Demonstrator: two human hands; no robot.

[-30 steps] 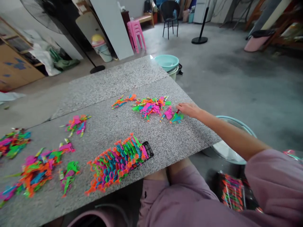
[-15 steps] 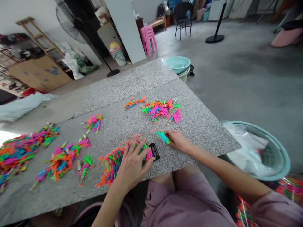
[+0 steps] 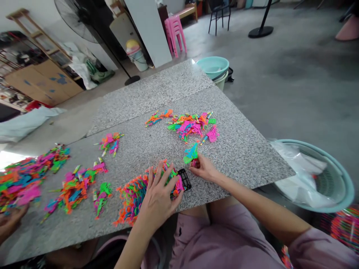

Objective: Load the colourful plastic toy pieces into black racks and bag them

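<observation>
My left hand (image 3: 158, 192) lies with spread fingers over a tight row of coloured plastic toy pieces (image 3: 131, 194) in orange, green, blue and pink. A black plastic grid rack (image 3: 184, 180) sticks out at the row's right end, beside my left thumb; the rest of it is hidden. Just right of the rack, my right hand (image 3: 204, 168) is closed on a few small flat plastic toy pieces (image 3: 191, 152), green and blue, held above the table. A bit of pink shows between its fingers. Beyond it lies a loose pile of similar pieces (image 3: 190, 125).
More piles of coloured pieces (image 3: 75, 186) cover the left of the speckled stone table (image 3: 238, 149). Another person's hand (image 3: 12, 222) is at the left pile. A green basket with plastic bags (image 3: 343, 186) stands right of the table; basins (image 3: 214, 65) stand beyond its far corner.
My right hand has turned the green and blue pieces more upright and moved slightly nearer the rack. Another person's hand has come in at the lower left. My left hand stays on the row.
</observation>
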